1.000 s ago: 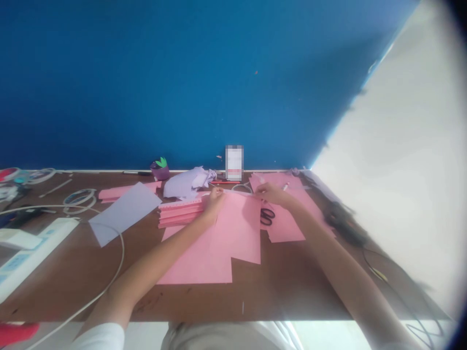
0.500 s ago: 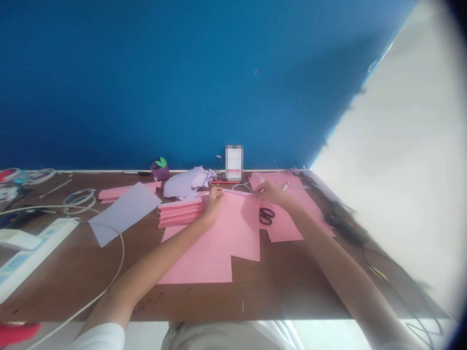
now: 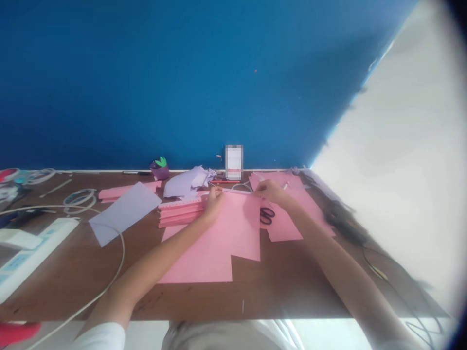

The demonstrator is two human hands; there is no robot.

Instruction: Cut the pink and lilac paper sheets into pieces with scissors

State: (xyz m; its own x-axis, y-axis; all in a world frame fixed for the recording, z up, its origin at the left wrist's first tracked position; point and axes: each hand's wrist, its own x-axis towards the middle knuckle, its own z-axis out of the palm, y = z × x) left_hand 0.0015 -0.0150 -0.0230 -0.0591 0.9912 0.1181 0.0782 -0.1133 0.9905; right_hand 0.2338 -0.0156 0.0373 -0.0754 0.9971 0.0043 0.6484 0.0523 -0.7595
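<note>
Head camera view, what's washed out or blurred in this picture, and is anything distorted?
In the head view, the pale wall at right is washed out by bright light, the black cable beside it is blurred, the upright rectangular item is pixelated, and the edges curve and darken at the corners.

Matt pink paper sheets (image 3: 215,248) lie on a smooth brown wooden worktop (image 3: 288,287), beside black-handled scissors (image 3: 267,216), lilac paper (image 3: 124,214) and a white plastic power strip (image 3: 36,255).
</note>
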